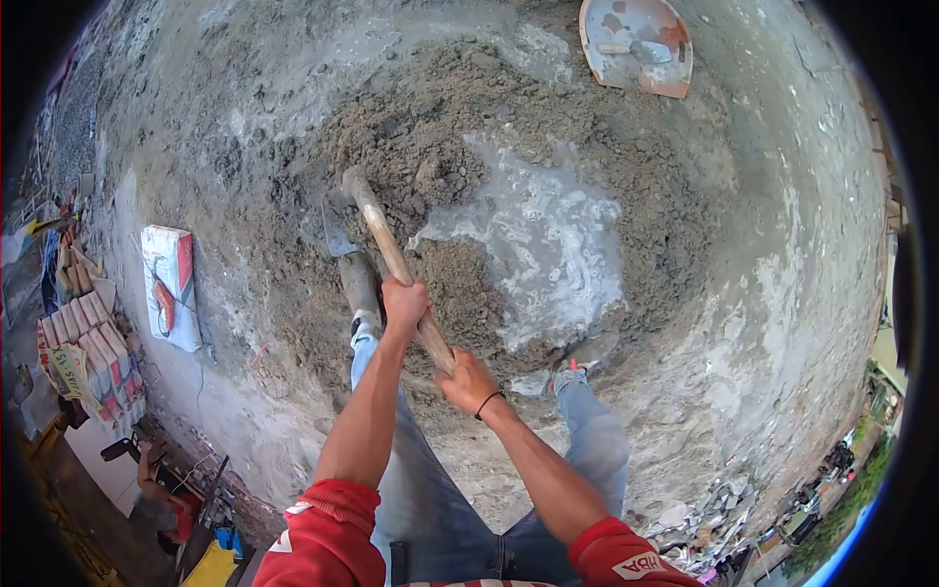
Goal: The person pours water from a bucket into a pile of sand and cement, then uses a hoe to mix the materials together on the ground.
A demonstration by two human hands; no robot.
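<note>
Head view: both hands, left hand point(405, 303) and right hand point(468, 382), fingers clenched round a wooden hoe handle point(391, 256) mid-frame, blade point(335, 231) in the wet mortar pile point(509, 196).

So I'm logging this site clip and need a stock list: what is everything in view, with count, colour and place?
Wet mortar heap: one, grey-brown, centre, pale water pooled in its middle.
Hoe: one, wooden handle, blade in the heap's left edge.
Pan: one, orange, cement-smeared, top right.
Cement bag: one, white and red, lying at left.
Stacked bags: several, pale, far left.
Rubble: a pile, grey, lower right.
Boots: two, muddy grey, at the heap's near edge.
Left hand: gripping the handle, higher.
Right hand: gripping the handle end, dark wristband.
</note>
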